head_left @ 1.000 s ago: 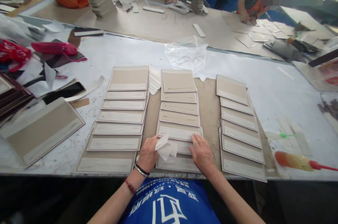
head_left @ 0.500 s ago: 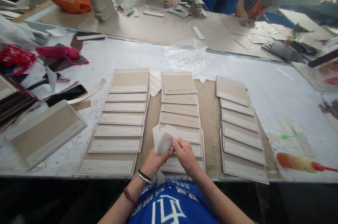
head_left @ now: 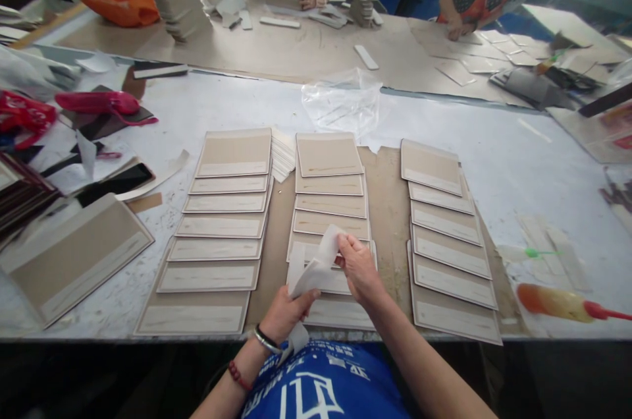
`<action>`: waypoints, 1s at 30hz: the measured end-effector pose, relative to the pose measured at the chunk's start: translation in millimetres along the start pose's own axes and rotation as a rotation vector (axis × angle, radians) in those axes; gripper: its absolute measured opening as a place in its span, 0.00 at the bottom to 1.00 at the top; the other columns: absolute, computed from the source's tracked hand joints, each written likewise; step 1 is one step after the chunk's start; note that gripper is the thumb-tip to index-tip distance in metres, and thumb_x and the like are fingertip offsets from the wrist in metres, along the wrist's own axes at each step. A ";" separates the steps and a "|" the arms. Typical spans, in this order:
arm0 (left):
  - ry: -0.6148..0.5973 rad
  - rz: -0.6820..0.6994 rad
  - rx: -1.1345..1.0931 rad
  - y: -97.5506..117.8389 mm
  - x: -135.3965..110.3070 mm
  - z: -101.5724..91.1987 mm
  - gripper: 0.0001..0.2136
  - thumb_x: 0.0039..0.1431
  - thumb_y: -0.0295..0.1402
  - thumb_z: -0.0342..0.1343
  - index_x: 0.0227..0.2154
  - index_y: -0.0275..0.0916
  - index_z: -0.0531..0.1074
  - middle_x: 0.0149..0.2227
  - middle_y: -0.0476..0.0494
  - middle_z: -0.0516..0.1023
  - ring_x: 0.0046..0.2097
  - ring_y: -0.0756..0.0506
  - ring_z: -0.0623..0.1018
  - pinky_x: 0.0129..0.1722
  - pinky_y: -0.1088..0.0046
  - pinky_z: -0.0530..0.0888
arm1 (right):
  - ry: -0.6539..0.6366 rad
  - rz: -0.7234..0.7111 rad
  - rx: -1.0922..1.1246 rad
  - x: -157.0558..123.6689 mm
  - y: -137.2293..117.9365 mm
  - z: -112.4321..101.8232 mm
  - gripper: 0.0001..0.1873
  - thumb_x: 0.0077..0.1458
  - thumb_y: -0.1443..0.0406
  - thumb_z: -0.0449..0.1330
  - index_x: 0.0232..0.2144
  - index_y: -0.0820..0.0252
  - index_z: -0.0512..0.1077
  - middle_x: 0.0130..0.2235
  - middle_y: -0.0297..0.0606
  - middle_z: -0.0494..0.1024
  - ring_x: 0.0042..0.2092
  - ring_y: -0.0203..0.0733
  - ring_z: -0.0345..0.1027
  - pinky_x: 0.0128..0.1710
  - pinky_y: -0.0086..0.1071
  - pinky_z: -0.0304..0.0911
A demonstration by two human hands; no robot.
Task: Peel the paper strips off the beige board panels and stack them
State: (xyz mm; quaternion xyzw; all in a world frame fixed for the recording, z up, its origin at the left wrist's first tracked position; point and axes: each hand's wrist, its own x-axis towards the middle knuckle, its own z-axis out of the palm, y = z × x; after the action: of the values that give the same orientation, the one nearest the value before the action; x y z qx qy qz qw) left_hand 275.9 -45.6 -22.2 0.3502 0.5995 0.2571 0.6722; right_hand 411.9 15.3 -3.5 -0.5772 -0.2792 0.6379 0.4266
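Observation:
Low in the middle, my left hand (head_left: 289, 312) is closed on a bunch of thin white paper strips (head_left: 305, 279), some of whose ends hang below the palm. My right hand (head_left: 361, 271) pinches the upper end of one white strip (head_left: 330, 242), lifted and fanned away from the others. Both hands are over the middle column of overlapping beige panels (head_left: 330, 157), several of which bear a pale strip or a brown streak along the lower edge. A left column of panels (head_left: 237, 149) and a right column of panels (head_left: 429, 165) lie on either side.
A bottle of amber liquid with a red nozzle (head_left: 553, 302) lies at right. White strips (head_left: 283, 154) lie between columns. A clear plastic bag (head_left: 342, 103), a phone (head_left: 126, 180) and a loose panel (head_left: 83, 254) surround them. Two people work at the table (head_left: 316, 53) opposite.
My right hand has moved up and right, drawing one strip's end away from the bunch. My left hand still grips the bunch, slightly lower. The whole view has shifted a little.

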 end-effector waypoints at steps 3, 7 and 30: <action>-0.012 -0.008 0.008 -5.9 2.8 6.8 0.20 0.40 0.51 0.54 0.15 0.38 0.62 0.12 0.53 0.59 0.17 0.52 0.59 0.19 0.74 0.60 | -0.125 0.087 0.007 -4.2 6.2 -1.2 0.18 0.44 0.51 0.60 0.28 0.61 0.67 0.26 0.32 0.71 0.27 0.33 0.60 0.26 0.26 0.57; -0.123 0.016 0.223 -17.7 3.5 8.0 0.12 0.46 0.42 0.52 0.25 0.36 0.69 0.18 0.49 0.68 0.22 0.48 0.68 0.24 0.73 0.65 | 0.010 0.116 0.098 8.5 -5.6 -13.3 0.22 0.41 0.49 0.61 0.30 0.58 0.62 0.25 0.31 0.69 0.26 0.35 0.62 0.25 0.28 0.58; 0.337 0.740 1.157 2.8 66.5 -27.2 0.09 0.52 0.17 0.46 0.25 0.33 0.69 0.53 0.31 0.65 0.55 0.38 0.62 0.51 0.57 0.67 | -0.675 -0.076 -1.407 142.5 -29.7 15.6 0.15 0.50 0.63 0.56 0.15 0.63 0.65 0.17 0.28 0.60 0.23 0.31 0.52 0.24 0.27 0.45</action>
State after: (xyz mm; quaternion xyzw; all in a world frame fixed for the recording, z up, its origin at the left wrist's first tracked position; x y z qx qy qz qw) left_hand 259.3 11.4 -62.6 0.7875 0.5774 0.1597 0.1445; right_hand 407.6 155.1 -46.5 -0.4767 -0.7522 0.4370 -0.1262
